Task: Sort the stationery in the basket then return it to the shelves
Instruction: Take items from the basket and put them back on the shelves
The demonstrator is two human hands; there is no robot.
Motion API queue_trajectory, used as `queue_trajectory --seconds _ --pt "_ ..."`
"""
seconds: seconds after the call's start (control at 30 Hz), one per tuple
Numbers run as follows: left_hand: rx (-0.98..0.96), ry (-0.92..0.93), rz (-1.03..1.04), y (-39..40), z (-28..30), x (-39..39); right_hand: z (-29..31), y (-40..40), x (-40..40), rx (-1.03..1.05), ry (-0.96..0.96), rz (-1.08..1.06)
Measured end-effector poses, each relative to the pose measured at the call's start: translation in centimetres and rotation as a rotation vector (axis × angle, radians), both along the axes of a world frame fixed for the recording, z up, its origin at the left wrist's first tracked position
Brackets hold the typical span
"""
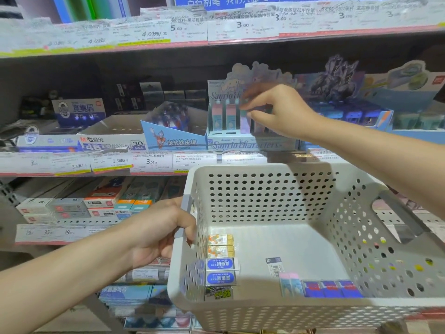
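My left hand (163,233) grips the grey handle on the left rim of a white perforated basket (272,196) held in front of the shelves. In the basket lie orange erasers (220,245), blue-wrapped erasers (221,271), a black-and-yellow eraser (218,293), pink-and-blue erasers (290,284) and dark blue erasers (331,288). My right hand (277,109) reaches up to the Sanrio display box (240,143) on the middle shelf and pinches a purple-and-teal eraser (245,118) standing in its row, beside two pink-and-blue ones (225,115).
The middle shelf (96,165) also carries an M&G 4B eraser box (113,141), a blue roller-eraser display (172,138) and more displays to the right. Price labels line the shelf edges. Boxed erasers (72,208) fill the lower shelf to the left of the basket.
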State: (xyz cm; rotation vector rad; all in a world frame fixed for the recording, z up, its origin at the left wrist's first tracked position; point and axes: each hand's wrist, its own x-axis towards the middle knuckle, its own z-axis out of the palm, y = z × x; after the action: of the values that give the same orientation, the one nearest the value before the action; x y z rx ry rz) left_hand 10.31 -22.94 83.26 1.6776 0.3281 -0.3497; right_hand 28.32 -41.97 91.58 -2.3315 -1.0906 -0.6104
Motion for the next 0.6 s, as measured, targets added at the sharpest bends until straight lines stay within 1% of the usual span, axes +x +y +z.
queue_trajectory --seconds 0.23,0.3,0.37,0.43,0.47,0.5,0.53,0.6 --pt "-0.007 0.01 0.021 -0.1 -0.1 0.1 0.6 -0.1 -0.5 -0.065 0.081 -0.008" --pt "-0.005 0.005 0.019 -0.1 0.0 0.0 0.2 -0.3 -0.7 -0.071 0.016 0.008" --pt "-0.002 0.004 0.021 -0.1 0.0 0.0 -0.6 -0.4 -1.4 -0.016 -0.1 0.051" --pt "-0.008 0.007 0.018 -0.2 0.1 0.0 -1.5 -0.9 -2.8 0.068 -0.192 0.17" --pt "-0.012 0.009 0.017 -0.3 0.2 -0.1 -2.0 -1.2 -3.6 0.058 -0.198 0.234" --pt "-0.015 0.009 0.015 -0.3 0.3 -0.1 -2.8 -1.5 -4.5 0.001 -0.171 0.283" --pt "-0.019 0.007 0.014 -0.3 0.3 -0.2 -3.7 -1.7 -5.4 -0.109 -0.108 0.302" --pt "-0.019 0.002 0.013 -0.3 0.2 -0.2 -6.0 -1.9 -6.7 -0.443 0.077 0.248"
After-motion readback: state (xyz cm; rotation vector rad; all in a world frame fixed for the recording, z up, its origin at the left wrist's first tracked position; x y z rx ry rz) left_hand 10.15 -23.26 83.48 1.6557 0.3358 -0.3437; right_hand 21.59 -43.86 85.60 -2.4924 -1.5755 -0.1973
